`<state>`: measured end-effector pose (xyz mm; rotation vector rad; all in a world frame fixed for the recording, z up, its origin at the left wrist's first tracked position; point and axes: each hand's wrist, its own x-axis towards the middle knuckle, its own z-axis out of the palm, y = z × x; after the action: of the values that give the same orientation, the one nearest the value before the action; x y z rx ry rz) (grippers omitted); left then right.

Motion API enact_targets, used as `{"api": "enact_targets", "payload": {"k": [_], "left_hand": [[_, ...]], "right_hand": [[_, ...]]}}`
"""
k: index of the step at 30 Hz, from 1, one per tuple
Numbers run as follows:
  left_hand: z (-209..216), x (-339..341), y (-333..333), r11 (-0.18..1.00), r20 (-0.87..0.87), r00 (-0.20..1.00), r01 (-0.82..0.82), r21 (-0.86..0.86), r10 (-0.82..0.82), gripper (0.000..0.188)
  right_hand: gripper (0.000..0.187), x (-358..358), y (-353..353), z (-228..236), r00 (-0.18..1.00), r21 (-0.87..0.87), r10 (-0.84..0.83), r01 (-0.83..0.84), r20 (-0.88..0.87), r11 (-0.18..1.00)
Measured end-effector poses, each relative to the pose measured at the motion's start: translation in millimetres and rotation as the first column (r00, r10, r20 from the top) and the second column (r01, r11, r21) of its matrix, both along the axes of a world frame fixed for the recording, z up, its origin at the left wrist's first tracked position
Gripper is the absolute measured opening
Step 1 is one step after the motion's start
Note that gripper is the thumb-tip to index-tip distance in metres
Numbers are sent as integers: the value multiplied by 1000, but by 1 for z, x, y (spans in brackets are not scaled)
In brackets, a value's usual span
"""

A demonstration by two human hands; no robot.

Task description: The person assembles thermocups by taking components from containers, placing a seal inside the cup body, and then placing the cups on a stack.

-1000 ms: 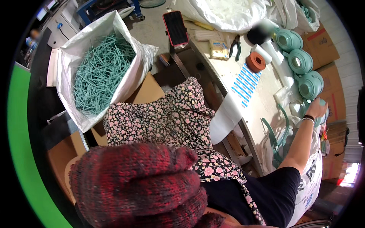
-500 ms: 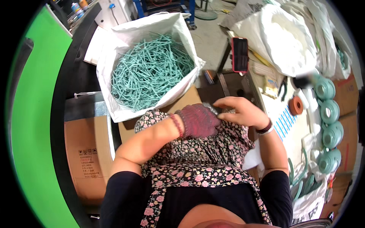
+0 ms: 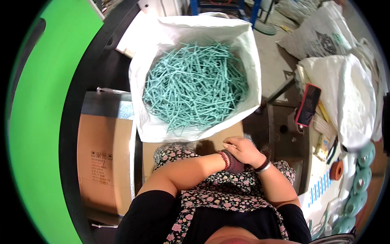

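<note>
My left hand (image 3: 235, 164) wears a dark red knitted glove and lies low over my lap. A red beaded bracelet circles its wrist, and its fingers are hidden. Across it lies my bare right hand (image 3: 246, 152), its fingers close together and bent over the glove, covering much of it. A dark bracelet and a light band are on the right wrist. Just beyond both hands stands a large open white sack (image 3: 197, 137), filled with thin teal plastic sticks (image 3: 195, 85). The black floral apron (image 3: 219, 201) spreads beneath my forearms.
A cardboard box (image 3: 97, 162) stands at the left, beside a black-edged green surface (image 3: 44, 122). To the right are a red-edged phone (image 3: 308, 105), a reddish-brown ring (image 3: 336, 170), white sacks (image 3: 341, 93) and several teal rolls (image 3: 361, 180). A dark metal frame (image 3: 286, 130) stands near my right hand.
My right hand has moved from the gloved hand's fingertip side to lie over it, its fingers closing together. The whole view has shifted, so the sack appears farther right.
</note>
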<state>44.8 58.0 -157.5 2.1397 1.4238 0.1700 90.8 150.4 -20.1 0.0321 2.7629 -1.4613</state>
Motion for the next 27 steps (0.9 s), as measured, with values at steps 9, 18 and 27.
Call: {"api": "enact_targets", "payload": {"k": [9,18,27], "left_hand": [[-14,7,-2,1000,16,1000,12,-14,-11,35],[-28,25,1,1000,66,997,-26,-8,27,35],[-1,31,-2,995,164,985,-36,-95,51,32]], "right_hand": [[26,-12,11,-1,989,-16,75,-74,124,997],[24,-10,9,18,964,-21,66,-63,257,998],[24,-6,-3,17,956,46,31,-47,293,998]]}}
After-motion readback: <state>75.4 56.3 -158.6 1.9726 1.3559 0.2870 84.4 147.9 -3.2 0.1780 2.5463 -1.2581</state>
